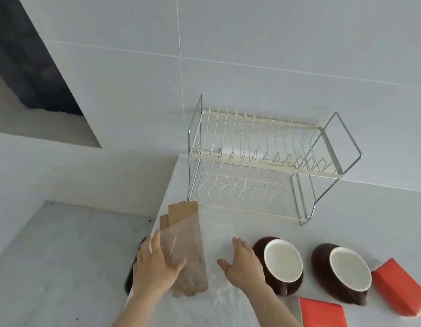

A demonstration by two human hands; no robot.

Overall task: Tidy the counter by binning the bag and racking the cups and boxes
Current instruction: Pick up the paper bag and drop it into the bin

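Observation:
A clear bag (190, 256) with brown grains and a cardboard top lies at the counter's left edge. My left hand (155, 265) grips its left side, thumb across the front. My right hand (242, 263) hovers open, fingers spread, between the bag and the nearer brown cup (282, 260). That cup has a white inside, as does a second brown cup (348, 267) to its right. One red box (322, 312) lies in front of the cups, another red box (398, 286) at the far right. A white two-tier wire rack (263, 161) stands empty against the wall.
The pale counter (228, 220) ends just left of the bag, where a lower grey surface (63, 256) begins. A dark round object (131, 274) sits below the edge, under my left hand. Crinkled clear film (223, 300) lies on the counter near my right wrist.

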